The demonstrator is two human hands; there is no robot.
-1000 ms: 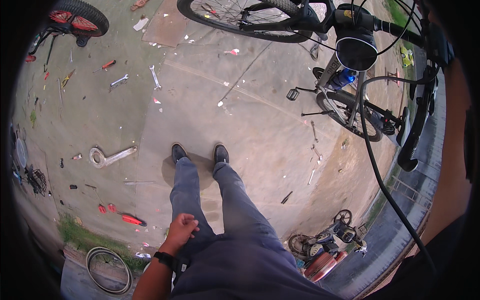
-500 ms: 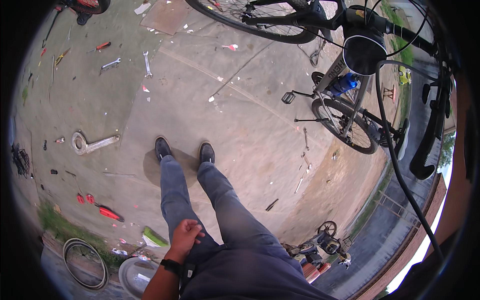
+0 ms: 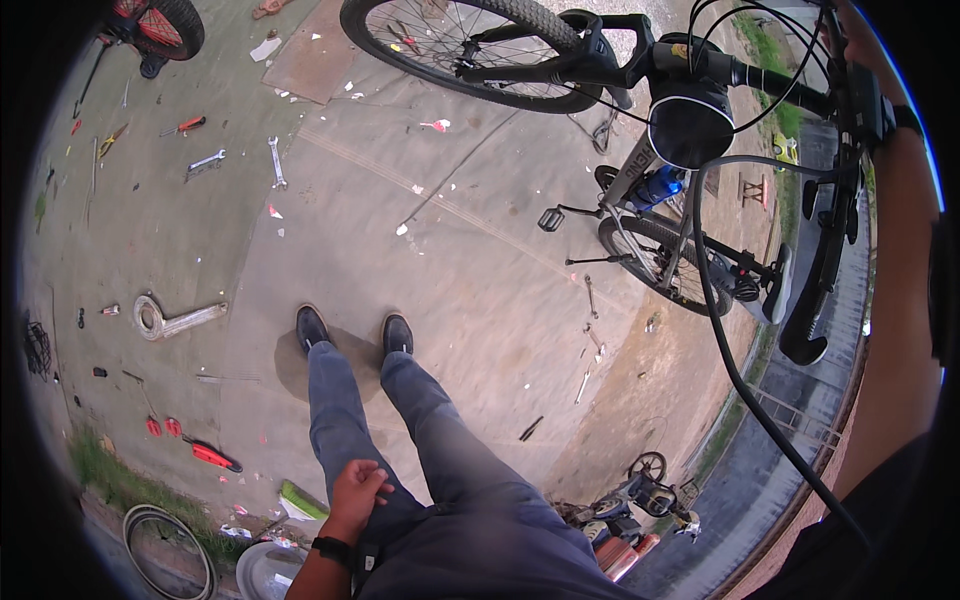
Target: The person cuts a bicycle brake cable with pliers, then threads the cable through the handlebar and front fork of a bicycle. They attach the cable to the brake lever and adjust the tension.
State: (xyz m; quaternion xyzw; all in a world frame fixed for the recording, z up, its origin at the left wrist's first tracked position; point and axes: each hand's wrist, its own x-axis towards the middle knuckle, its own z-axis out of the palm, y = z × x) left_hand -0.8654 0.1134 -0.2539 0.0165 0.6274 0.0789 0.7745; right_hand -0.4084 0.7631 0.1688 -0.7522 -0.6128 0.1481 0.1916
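Beside my left thigh hangs my left hand (image 3: 358, 490), its fingers loosely curled and slightly apart, with nothing seen in them. A dark band circles that wrist. My right arm (image 3: 895, 330) reaches up along the right edge. My right hand (image 3: 862, 45) is by the far part of the handlebar (image 3: 828, 260); its fingers are hidden, so its grip is unclear. The bicycle (image 3: 625, 190) stands at the upper right with its kickstand down. It has a dark round piece (image 3: 690, 130) at the front and a blue bottle (image 3: 658, 187) on its frame. A black cable (image 3: 735, 375) loops down from the handlebar.
Wrenches (image 3: 277, 162), a screwdriver (image 3: 185, 127), pliers (image 3: 112, 139) and a large ring-ended metal tool (image 3: 180, 317) lie on the concrete left of my feet. More wrenches (image 3: 590, 297) lie near the rear wheel. A bare wheel rim (image 3: 168, 555) and basin (image 3: 265, 570) are lower left; a motorbike (image 3: 650, 495) stands lower right.
The view has shifted, so the bicycle and floor tools sit further left. My right arm has come further into view, up beside the handlebar. My left hand stays by the thigh.
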